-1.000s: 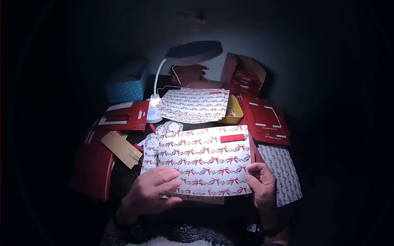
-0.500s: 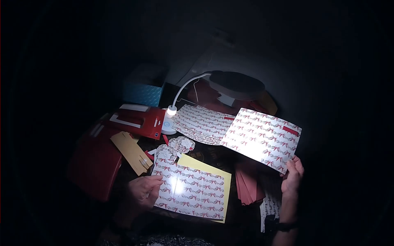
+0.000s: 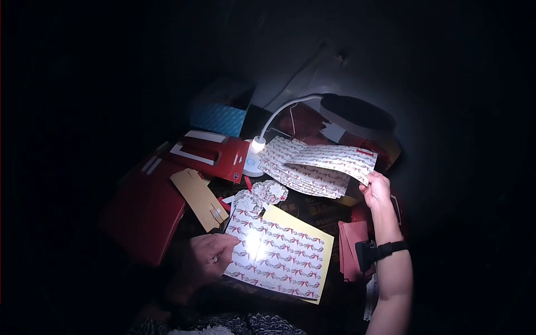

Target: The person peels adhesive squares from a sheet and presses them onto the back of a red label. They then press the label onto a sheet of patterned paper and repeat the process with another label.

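Observation:
My right hand (image 3: 377,190) grips the near right corner of a bow-patterned sheet (image 3: 340,156) with a red strip at its far edge. That sheet is curved and lies over a stack of like-patterned sheets (image 3: 285,172) beside the lamp. Closer to me, another patterned sheet (image 3: 279,254) rests on a yellow sheet (image 3: 326,245), with a bright spot of light on it. My left hand (image 3: 215,252) has its fingers closed at the left edge of this near sheet. Crumpled-looking patterned cutouts (image 3: 269,191) touch its top edge.
A white lamp (image 3: 258,146) with a bent neck and dark round head (image 3: 357,116) stands behind. Red packaging (image 3: 223,162), a dark red folder (image 3: 145,215) and tan card pieces (image 3: 198,199) lie left. Pink-red strips (image 3: 352,245) lie right. A blue box (image 3: 218,118) is at the back.
My right hand has moved away from me and brought its sheet down from mid-air onto the far stack, where it now bends. The whole view has shifted slightly. My left hand remains at the near sheet.

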Available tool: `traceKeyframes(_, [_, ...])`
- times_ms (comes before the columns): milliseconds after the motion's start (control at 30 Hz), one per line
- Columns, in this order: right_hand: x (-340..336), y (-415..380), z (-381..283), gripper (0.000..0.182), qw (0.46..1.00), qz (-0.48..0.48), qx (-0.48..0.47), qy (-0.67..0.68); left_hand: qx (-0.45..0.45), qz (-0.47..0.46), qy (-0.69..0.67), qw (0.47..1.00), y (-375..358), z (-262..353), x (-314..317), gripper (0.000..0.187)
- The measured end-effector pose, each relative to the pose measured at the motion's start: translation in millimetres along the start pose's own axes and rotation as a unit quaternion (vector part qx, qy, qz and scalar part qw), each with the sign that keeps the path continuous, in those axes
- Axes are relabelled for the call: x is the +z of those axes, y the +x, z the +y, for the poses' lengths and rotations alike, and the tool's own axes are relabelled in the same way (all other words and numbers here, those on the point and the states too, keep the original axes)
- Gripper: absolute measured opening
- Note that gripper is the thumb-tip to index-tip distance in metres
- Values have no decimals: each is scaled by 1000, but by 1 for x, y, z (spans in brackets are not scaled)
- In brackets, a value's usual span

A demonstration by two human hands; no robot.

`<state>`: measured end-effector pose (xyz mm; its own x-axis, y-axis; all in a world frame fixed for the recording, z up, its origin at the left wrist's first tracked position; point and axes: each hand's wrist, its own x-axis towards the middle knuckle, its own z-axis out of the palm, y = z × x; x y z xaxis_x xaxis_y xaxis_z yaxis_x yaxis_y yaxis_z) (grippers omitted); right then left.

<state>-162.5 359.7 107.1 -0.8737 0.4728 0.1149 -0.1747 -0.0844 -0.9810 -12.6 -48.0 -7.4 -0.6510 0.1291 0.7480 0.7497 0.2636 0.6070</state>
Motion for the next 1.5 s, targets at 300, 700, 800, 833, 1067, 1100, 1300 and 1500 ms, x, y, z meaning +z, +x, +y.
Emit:
traceKeyframes(300, [6, 16, 32, 27, 972, -21, 33, -232, -35, -12, 5, 999, 6, 5, -1, 11])
traceKeyframes(700, [22, -173, 1, 42, 914, -310, 33, -260, -331, 38, 204, 920, 11, 11, -22, 13])
traceKeyframes(800, [19, -194, 7, 38, 901, -345, 86, -249, -389, 31, 151, 908, 8, 2, -21, 18])
traceKeyframes(833, [17, -197, 8, 37, 896, -357, 98, -244, -416, 32, 118, 901, 10, 4, -19, 19])
traceKeyframes(1067, [11, -197, 41, 28, 908, -356, 109, -193, -512, 129, -118, 841, 18, -8, -8, 39])
traceKeyframes(1100, [9, -197, 43, 28, 912, -349, 119, -180, -512, 125, -120, 842, 16, -10, -6, 39])
traceKeyframes(1300, [3, -189, 50, 28, 927, -313, 160, -132, -399, 218, -192, 870, 15, -1, 0, 38])
traceKeyframes(1500, [-2, -178, 48, 29, 937, -301, 140, -108, -354, 108, -294, 881, 39, 26, 20, 36])
